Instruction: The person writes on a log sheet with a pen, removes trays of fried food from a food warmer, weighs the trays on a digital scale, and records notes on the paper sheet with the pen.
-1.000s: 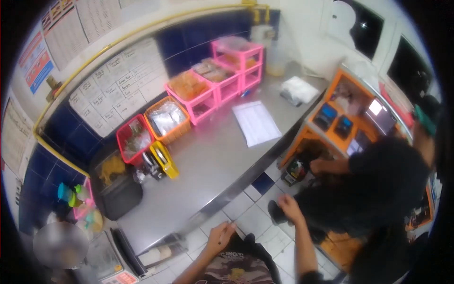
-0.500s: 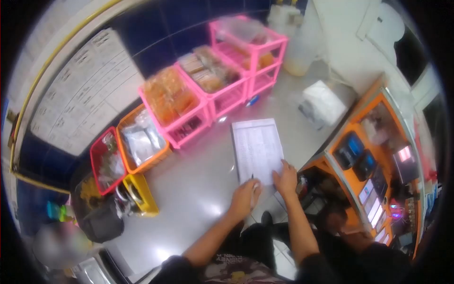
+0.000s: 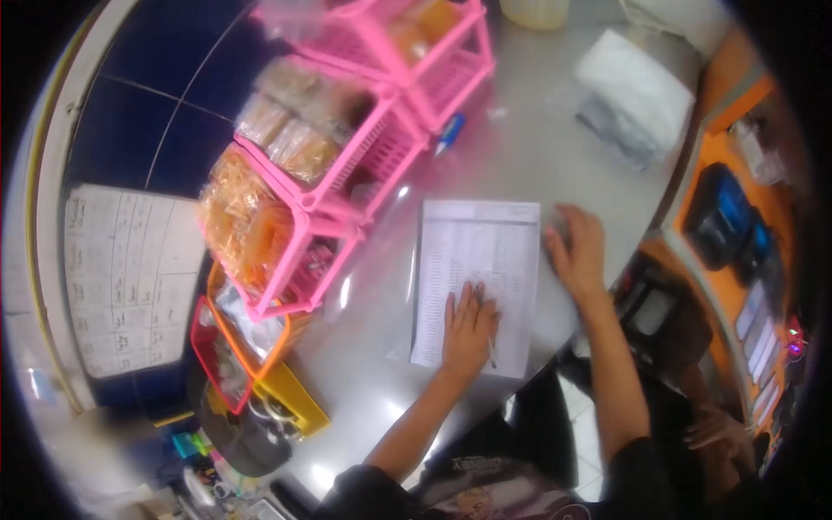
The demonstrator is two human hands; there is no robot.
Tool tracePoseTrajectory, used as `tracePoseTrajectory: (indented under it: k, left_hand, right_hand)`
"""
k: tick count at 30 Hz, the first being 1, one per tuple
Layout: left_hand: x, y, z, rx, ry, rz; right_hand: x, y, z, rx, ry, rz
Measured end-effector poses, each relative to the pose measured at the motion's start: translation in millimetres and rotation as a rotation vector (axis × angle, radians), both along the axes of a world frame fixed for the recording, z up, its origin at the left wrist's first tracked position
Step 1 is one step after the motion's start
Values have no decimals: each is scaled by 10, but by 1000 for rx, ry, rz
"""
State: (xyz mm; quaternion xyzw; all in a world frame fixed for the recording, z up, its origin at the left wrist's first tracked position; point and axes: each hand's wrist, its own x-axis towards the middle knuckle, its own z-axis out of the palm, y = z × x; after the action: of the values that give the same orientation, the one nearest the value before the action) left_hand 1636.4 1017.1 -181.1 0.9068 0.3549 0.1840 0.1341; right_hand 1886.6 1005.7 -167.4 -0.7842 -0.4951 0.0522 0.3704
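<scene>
A white printed sheet (image 3: pixel 511 260) with rows of small text lies on the grey metal counter in front of me. My left hand (image 3: pixel 468 338) rests on its lower part, fingers extended over the print. A slim pen (image 3: pixel 493 351) is tucked in that hand, slanting along its thumb side. Just off the sheet's right edge, my right hand (image 3: pixel 576 251) lies on the counter with thumb and fingers apart and nothing in it.
Pink baskets (image 3: pixel 347 204) with bagged goods stand at the upper left, a blue pen (image 3: pixel 449 134) beside them. Orange (image 3: pixel 273 342), red and yellow (image 3: pixel 295 399) bins sit lower left. A white packet (image 3: pixel 637 87) lies upper right; a person's hand (image 3: pixel 719 429) shows lower right.
My view has turned and come closer to the counter. My left hand now lies flatter and farther onto the sheet. My right hand has left the sheet's lower corner for the counter beside it.
</scene>
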Motion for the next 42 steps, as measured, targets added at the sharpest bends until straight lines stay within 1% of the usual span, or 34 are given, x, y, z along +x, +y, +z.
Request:
tracePoseTrajectory:
  k: [1,3,4,6,8,10,11,13,14,16,17,18,20,21,23,24,26,27,29,30,32,33,35,39,42]
  left_hand:
    - [-36,-2,-19,-16,-15,-20]
    - [-97,50,26,-44,-10,-20]
    - [-113,53,35,-71,-23,-15]
    - [-95,52,80,-79,-17,-5]
    - [-28,76,134,-76,-9,-3]
    - [60,119,224,-57,-265,12]
    - [83,138,263,-56,-259,15]
    - [116,189,324,-237,-329,182]
    - [165,236,305,-235,-327,180]
    - [312,375,239,-427,-622,394]
    - [335,457,167,-400,-675,401]
    - [322,526,118,-401,-673,397]
    - [241,662,43,-386,-560,440]
    - [200,709,17,-388,-555,437]
    - [134,777,-7,-520,-734,570]
    - [119,793,-2,-522,-731,573]
    - [93,802,35,-409,-712,511]
    - [83,789,61,-414,-709,514]
    - [62,738,85,-242,-427,434]
    - [55,716,41,-248,-426,434]
    - [51,686,-28,-96,-389,357]
    - [58,688,-34,-103,-387,353]
    - [82,698,-13,-204,-357,447]
    - [113,732,-29,-259,-390,434]
    - [93,732,-59,-253,-408,427]
  right_hand:
    - [-4,29,-22,-7,22,-3]
    - [-13,109,27,-155,-258,62]
    - [-28,138,9,-161,-251,71]
    - [-31,181,-1,-267,-320,61]
    - [-7,220,-15,-270,-330,67]
    - [5,248,-7,-273,-331,77]
    - [23,264,-1,-257,-302,73]
    - [33,245,11,-240,-272,69]
    - [42,226,16,-217,-228,75]
    - [59,231,17,-187,-188,79]
    - [58,225,11,-160,-181,80]
    - [61,225,7,-134,-173,79]
    - [69,244,0,-139,-171,71]
    - [67,253,-3,-143,-171,69]
    - [68,258,-27,-144,-176,66]
    - [67,263,-35,-142,-185,65]
    - [58,267,-31,-142,-190,63]
    - [58,265,-31,-140,-200,60]
    - [63,274,-50,-150,-199,59]
    - [69,281,-57,-152,-201,54]
    - [62,280,-41,-156,-196,53]
    - [60,280,-36,-154,-192,53]
    - [63,291,-35,-161,-195,43]
    - [63,300,-97,-167,-218,21]
    - [68,298,-93,-184,-240,6]
